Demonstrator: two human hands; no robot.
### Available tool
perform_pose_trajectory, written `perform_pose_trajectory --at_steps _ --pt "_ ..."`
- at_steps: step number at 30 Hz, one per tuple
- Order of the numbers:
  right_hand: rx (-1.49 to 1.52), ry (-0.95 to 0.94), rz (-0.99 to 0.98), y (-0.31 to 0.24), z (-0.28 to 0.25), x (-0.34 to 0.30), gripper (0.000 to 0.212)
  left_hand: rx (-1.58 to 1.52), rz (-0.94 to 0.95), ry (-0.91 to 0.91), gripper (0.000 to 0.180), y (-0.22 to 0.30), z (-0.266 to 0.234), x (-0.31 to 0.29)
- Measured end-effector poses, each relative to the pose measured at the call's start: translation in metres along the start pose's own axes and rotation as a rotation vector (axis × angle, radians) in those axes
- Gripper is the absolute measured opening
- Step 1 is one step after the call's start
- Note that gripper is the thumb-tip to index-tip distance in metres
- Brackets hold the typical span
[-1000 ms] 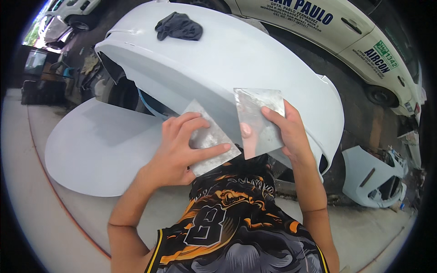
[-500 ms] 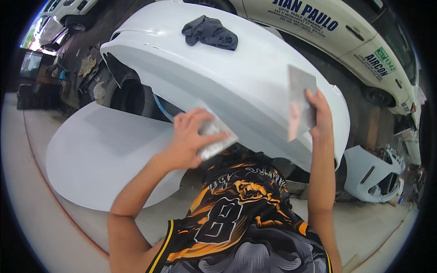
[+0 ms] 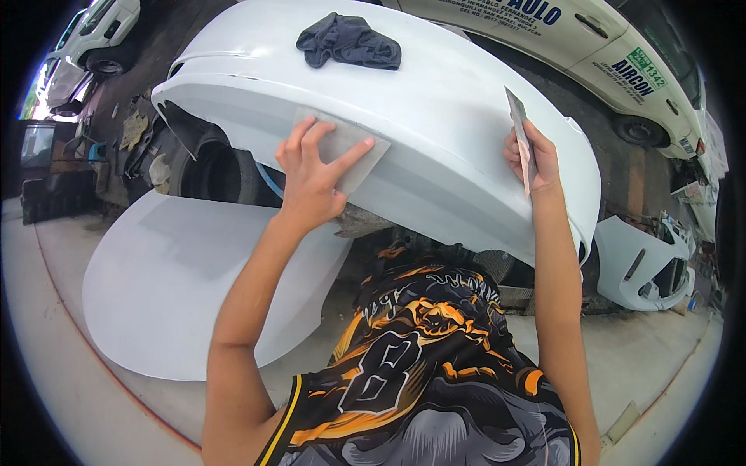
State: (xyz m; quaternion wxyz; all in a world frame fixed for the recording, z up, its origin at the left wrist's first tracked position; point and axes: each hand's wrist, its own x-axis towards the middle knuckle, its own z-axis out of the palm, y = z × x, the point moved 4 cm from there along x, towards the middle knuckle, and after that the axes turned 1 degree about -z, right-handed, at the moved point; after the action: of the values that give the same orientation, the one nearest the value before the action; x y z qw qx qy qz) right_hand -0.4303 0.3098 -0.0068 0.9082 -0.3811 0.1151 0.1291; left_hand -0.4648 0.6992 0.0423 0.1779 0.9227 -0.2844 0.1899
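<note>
A large white car bumper (image 3: 443, 116) stretches across in front of me. My left hand (image 3: 315, 175) has its fingers spread over a thin grey rectangular plate (image 3: 364, 167), with the thumb at its edge. That plate lies over the bumper's lower face; whether it presses on it I cannot tell. Farther right, my right hand (image 3: 536, 159) grips another flat grey plate (image 3: 517, 113) upright, seen nearly edge-on above the bumper's right part. A pinkish smear shows on this plate's face.
A crumpled dark cloth (image 3: 350, 43) rests on top of the bumper. A rounded white panel (image 3: 194, 287) lies at the left, near a tyre (image 3: 214, 171). Another white bumper part (image 3: 641, 264) sits at the right. A white car (image 3: 575, 46) stands behind.
My left hand has moved up with its plate, onto the bumper's lower face. In my right hand the other plate has turned from face-on to nearly edge-on.
</note>
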Motion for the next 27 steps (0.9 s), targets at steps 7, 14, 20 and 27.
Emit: perform_pose_trajectory --at_steps 7,14,20,27 --pt "-0.022 -0.009 -0.008 0.0015 0.0013 -0.002 0.027 0.023 -0.003 0.003 0.091 -0.001 0.0075 0.0008" --pt "-0.01 0.084 -0.008 0.0011 0.0044 -0.0028 0.027 0.005 -0.02 0.035 0.091 -0.0016 0.0024 -0.0006" --pt "-0.015 0.086 -0.012 0.0008 0.0045 -0.003 0.029 0.005 -0.041 -0.023 0.088 0.0001 0.0093 -0.0005" --pt "-0.019 0.109 -0.009 0.0019 0.0028 -0.0026 0.03 0.013 -0.028 -0.017 0.088 -0.0072 0.0067 0.0002"
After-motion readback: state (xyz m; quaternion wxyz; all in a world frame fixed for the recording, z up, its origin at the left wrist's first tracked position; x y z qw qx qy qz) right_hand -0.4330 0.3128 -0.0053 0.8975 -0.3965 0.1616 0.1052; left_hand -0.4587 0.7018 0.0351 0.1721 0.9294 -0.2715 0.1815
